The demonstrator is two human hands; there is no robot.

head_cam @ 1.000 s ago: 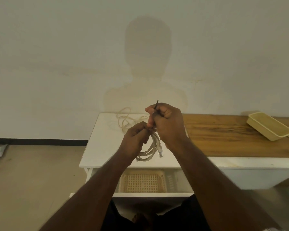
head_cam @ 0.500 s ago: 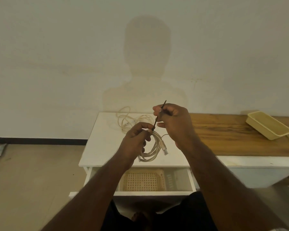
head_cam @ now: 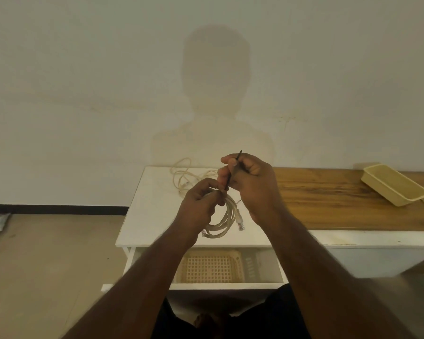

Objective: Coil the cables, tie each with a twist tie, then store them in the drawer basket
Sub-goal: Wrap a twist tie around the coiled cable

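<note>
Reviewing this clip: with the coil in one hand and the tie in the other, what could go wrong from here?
The coiled cable hangs from the left hand alone, so its loops might spring loose. The right hand pinches the twist tie near one end; it may slip. A second cable lies tangled behind.

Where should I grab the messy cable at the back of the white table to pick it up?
Probably from above, pinching where the strands bunch and cross at the middle of the loose cable. It lies flat on the white table in open loops, so a top grab there should lift most strands together, while a grab by one end would likely drag it into a tangle.
</note>
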